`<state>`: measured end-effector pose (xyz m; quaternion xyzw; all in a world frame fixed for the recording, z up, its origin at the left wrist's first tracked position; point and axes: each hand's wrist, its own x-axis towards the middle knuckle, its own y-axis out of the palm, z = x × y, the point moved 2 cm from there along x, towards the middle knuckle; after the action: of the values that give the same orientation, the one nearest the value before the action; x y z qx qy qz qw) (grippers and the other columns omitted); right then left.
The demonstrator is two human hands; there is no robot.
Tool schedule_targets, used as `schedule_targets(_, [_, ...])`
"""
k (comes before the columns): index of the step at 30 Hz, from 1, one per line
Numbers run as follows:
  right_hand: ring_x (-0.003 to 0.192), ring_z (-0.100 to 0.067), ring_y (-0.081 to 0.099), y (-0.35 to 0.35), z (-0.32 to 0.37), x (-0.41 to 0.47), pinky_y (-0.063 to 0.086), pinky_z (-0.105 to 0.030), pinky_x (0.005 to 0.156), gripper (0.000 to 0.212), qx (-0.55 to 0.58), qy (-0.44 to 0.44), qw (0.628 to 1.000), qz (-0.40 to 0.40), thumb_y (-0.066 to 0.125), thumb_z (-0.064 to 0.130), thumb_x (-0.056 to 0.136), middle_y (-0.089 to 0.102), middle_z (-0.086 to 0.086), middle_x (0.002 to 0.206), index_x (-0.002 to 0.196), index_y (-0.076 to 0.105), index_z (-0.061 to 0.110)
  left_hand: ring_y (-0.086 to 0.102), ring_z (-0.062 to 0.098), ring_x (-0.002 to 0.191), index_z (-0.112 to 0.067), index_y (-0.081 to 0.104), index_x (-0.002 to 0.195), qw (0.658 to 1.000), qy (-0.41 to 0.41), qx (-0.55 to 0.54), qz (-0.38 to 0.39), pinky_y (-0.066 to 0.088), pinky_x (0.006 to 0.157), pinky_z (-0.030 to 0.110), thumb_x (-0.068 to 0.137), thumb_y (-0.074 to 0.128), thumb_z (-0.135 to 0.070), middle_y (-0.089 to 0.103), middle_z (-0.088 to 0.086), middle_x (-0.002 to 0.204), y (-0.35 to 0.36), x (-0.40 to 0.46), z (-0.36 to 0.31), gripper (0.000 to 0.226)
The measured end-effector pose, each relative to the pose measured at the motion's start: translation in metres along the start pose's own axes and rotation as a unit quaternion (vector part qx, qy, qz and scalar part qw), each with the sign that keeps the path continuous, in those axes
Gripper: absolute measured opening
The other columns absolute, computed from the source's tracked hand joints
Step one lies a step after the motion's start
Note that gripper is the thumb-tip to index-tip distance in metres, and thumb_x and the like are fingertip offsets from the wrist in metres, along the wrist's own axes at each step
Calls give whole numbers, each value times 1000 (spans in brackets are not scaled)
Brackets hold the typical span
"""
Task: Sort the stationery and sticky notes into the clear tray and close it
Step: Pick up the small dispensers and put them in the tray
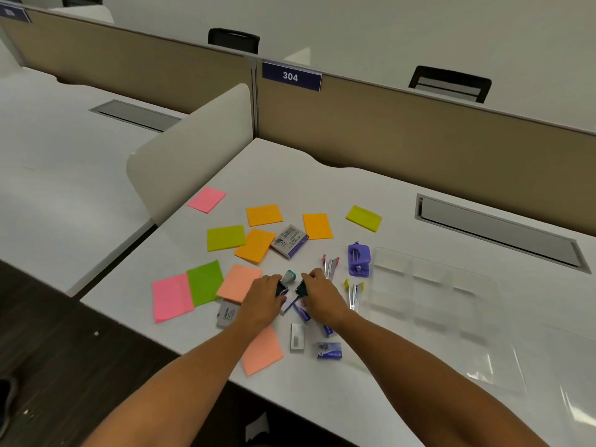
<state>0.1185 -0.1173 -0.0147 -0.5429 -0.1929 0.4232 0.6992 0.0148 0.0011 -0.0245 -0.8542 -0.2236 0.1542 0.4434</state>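
Your left hand (264, 293) and right hand (317, 290) each pinch 1 small dark item at frame centre; the clear tray (429, 295) sits open at right. Carrying 2 at once, you risk dropping 1 among the sticky notes (254, 245) or mixing compartments

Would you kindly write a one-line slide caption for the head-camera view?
Both hands, left hand and right hand, gather small items amid sticky notes, beside the empty clear tray.

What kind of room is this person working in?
Most likely an open-plan office: white desks split by tan partition panels, a numbered sign reading 304, and office chair backs behind the divider.
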Motion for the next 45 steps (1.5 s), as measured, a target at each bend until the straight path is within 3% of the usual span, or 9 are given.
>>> schedule_targets(3, [92, -27, 60, -3, -1, -1, 54, -37, 83, 41, 14, 22, 1000, 1, 66, 17, 86, 42, -12, 126, 123, 50, 12, 57, 28, 97, -12, 59, 114, 1000, -13, -7, -4, 48, 81, 38, 82, 70, -23, 63, 11, 103, -4, 2, 0, 36])
schedule_targets(7, [98, -27, 60, -7, -4, -3, 54, -35, 86, 54, 49, 45, 998, 10, 74, 30, 80, 38, -7, 129, 126, 49, 16, 57, 28, 101, -13, 56, 121, 1000, -21, -10, -10, 46, 83, 35, 84, 68, -23, 63, 12, 109, -5, 1, 0, 40])
schedule_targets(11, [102, -23, 58, -12, -6, -4, 53, -33, 88, 54, 56, 38, 997, 38, 76, 32, 78, 57, -7, 120, 122, 50, 19, 59, 23, 96, -15, 57, 119, 999, -38, -31, -24, 45, 79, 30, 83, 69, -27, 65, 7, 107, -7, -2, -1, 40])
schedule_targets(15, [106, -23, 58, -19, -2, -3, 52, -34, 91, 61, 78, 34, 996, 25, 79, 29, 76, 61, -7, 120, 128, 50, 17, 60, 21, 91, -17, 60, 115, 996, -45, -53, -48, 46, 75, 29, 83, 69, -31, 66, 4, 103, -12, -5, -6, 36])
schedule_targets(20, [93, -18, 61, -40, -3, -9, 54, -34, 84, 49, 106, 25, 994, -29, 73, 26, 78, 65, -5, 112, 122, 54, 17, 57, 17, 89, -18, 59, 116, 997, 11, -45, -57, 41, 72, 25, 85, 65, -32, 64, 2, 102, -11, -8, -27, 34])
schedule_targets(31, [107, -20, 62, -103, -53, -74, 53, -34, 89, 61, 110, 50, 987, -103, 73, 26, 81, 63, 1, 125, 135, 46, 27, 60, 16, 100, -18, 54, 127, 991, 97, -73, -63, 48, 86, 24, 87, 64, -36, 62, 2, 113, 0, -1, -102, 44])
schedule_targets(36, [107, -19, 60, -105, -83, -118, 52, -31, 88, 58, 88, 81, 987, -109, 71, 30, 82, 61, 4, 126, 134, 44, 31, 57, 21, 111, -21, 51, 132, 987, 149, -58, -27, 49, 97, 35, 89, 58, -42, 60, 6, 123, 21, -6, -138, 48])
schedule_targets(40, [111, -18, 59, -96, -103, -146, 52, -31, 90, 64, 73, 101, 988, -90, 69, 31, 83, 59, 6, 131, 139, 40, 32, 56, 14, 96, -20, 57, 122, 984, 174, -33, 0, 45, 83, 20, 88, 60, -44, 60, 2, 111, 38, -13, -160, 42])
schedule_targets(45, [114, -19, 59, -82, -115, -166, 52, -32, 93, 71, 60, 118, 989, -63, 71, 27, 83, 58, 4, 132, 143, 34, 32, 54, 12, 86, -19, 57, 113, 976, 211, 34, 48, 50, 77, 23, 89, 56, -47, 58, 1, 102, 57, -23, -180, 37])
